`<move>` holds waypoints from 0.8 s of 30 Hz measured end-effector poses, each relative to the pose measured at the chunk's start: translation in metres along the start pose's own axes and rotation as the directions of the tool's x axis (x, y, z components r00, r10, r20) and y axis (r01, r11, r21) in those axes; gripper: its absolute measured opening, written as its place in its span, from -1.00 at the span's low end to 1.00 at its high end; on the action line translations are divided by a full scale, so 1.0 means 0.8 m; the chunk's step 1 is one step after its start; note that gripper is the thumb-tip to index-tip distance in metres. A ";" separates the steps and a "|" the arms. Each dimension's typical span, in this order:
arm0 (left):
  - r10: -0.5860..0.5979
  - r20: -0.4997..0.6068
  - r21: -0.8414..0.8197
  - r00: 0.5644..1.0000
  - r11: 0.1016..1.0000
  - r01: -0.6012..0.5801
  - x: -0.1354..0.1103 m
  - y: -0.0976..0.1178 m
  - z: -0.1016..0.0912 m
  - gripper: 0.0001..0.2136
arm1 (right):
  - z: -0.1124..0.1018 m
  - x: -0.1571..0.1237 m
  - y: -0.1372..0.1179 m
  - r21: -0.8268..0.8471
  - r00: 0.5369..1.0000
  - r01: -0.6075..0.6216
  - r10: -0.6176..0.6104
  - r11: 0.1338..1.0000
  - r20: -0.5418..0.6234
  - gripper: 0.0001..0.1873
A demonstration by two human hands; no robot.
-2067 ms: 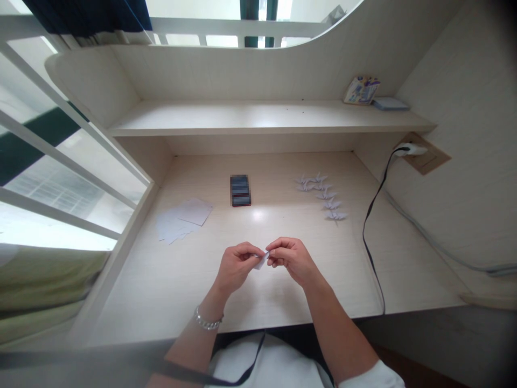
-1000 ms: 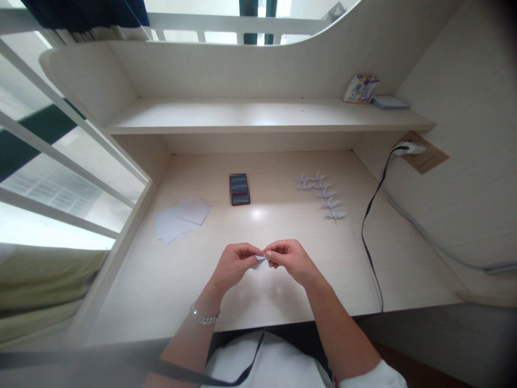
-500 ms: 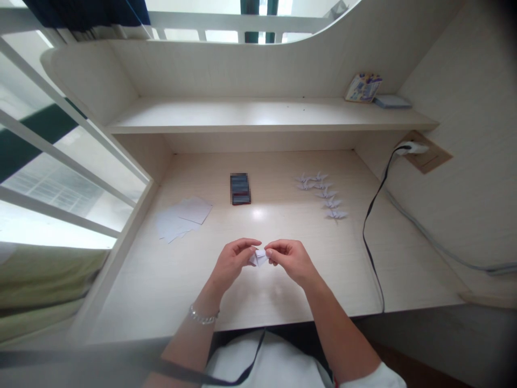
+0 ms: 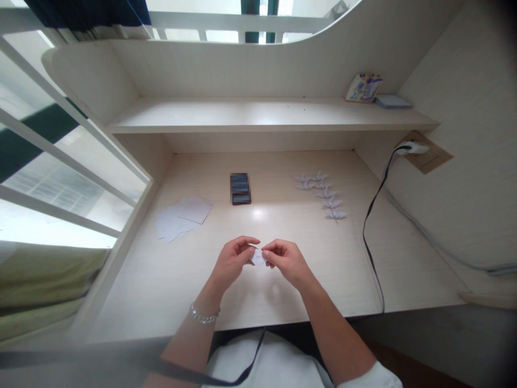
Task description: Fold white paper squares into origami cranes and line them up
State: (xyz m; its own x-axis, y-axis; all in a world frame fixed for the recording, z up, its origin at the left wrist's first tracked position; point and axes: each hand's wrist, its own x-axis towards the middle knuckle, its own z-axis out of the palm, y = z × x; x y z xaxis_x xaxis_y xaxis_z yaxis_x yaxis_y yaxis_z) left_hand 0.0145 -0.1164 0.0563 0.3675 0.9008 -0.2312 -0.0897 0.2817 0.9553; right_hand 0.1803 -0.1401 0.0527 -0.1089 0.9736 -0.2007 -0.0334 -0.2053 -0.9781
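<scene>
A small folded piece of white paper (image 4: 258, 257) is held between my two hands, above the front middle of the desk. My left hand (image 4: 235, 257) pinches its left side between thumb and fingers. On the opposite side, my right hand (image 4: 286, 260) grips the paper with thumb and fingertips. The fingers partly cover the paper, so its exact folded shape is hard to make out. Several white paper cranes (image 4: 325, 194) stand in a loose group at the back right. Flat white paper sheets (image 4: 184, 215) lie overlapping to the left.
A dark phone-like object (image 4: 240, 188), its face blurred, lies at the desk's back middle. A black cable (image 4: 367, 231) runs from the wall socket (image 4: 428, 153) down over the right side. Above the desk, a shelf (image 4: 226, 113) holds a colourful box (image 4: 363, 88) and a flat pale item (image 4: 392, 101).
My right hand has shifted slightly left, closer to my left hand. The folded paper shows a flatter, more rounded outline between the fingers than before.
</scene>
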 end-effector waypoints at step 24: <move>0.038 0.066 0.110 0.997 0.993 -0.045 -0.001 0.004 -0.003 -0.83 | 0.002 -0.003 0.001 0.108 0.999 -0.047 0.046 0.993 0.014 -0.82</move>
State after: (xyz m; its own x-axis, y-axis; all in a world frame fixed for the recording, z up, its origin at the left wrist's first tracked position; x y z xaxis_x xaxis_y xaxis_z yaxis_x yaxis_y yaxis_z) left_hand 0.0119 -0.1154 0.0594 0.4239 0.8871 -0.1825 -0.0034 0.2031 0.9792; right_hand 0.1791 -0.1430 0.0522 -0.1240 0.9617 -0.2444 -0.1354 -0.2604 -0.9560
